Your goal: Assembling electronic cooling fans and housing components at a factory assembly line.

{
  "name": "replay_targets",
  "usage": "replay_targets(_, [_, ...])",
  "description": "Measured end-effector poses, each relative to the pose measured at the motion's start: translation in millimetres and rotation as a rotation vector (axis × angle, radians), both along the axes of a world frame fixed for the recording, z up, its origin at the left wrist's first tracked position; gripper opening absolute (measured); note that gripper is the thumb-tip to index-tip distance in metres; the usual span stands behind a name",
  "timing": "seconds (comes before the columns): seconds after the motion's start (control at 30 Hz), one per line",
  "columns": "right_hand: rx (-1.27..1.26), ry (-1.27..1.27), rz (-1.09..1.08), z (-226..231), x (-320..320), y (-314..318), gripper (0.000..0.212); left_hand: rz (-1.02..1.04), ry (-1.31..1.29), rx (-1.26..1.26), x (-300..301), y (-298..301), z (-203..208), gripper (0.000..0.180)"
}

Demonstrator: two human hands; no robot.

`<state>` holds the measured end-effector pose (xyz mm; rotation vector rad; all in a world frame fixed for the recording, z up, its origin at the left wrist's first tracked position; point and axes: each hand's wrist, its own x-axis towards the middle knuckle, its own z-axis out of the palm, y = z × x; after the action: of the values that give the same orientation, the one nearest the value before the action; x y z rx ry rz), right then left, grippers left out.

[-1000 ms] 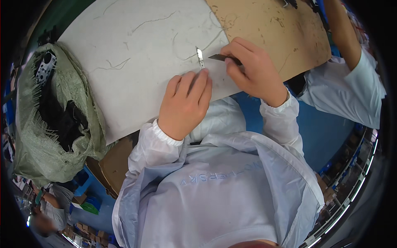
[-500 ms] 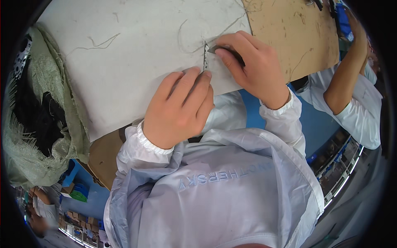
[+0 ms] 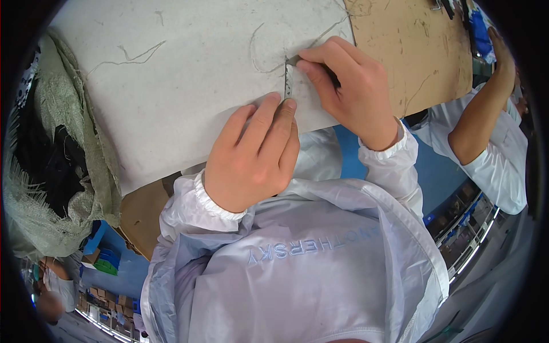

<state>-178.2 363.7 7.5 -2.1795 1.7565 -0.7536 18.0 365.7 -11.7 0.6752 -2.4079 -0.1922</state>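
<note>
On a white board lies a narrow pale strip with dark marks along it. My left hand is palm down, its fingertips pressing the strip's near end against the board; its thumb is hidden. My right hand pinches a small dark pointed piece between thumb and fingers. The point touches or nearly touches the far end of the strip. Most of this piece is covered by my fingers, so its kind cannot be made out.
Loose threads are scattered over the white board. Brown cardboard adjoins it on the right. A frayed woven sack with black material inside stands at the left. Another person's bare arm is at the far right.
The board and strip have shifted slightly right in the picture. My right fingers have moved slightly up with the dark piece. My left fingers still press the strip.
</note>
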Motion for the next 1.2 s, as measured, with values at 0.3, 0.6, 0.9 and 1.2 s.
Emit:
replay_targets(0.3, [-0.046, -0.037, -0.007, -5, 1, -2, 0.013, 0.033, -0.013, 0.032, -3, 3, 6, 0.012])
replay_targets(0.6, [-0.054, -0.038, 0.014, -7, -1, 2, 0.012, 0.098, -0.041, 0.071, -4, 9, 9, 0.01])
replay_targets(0.9, [-0.089, -0.039, 0.008, -11, 1, 6, 0.011, 0.113, -0.066, 0.067, -6, 12, 8, 0.009])
replay_targets(1.2, [-0.185, 0.049, 0.002, -14, 3, 1, 0.014, 0.13, -0.082, 0.067, -6, 13, 10, 0.01])
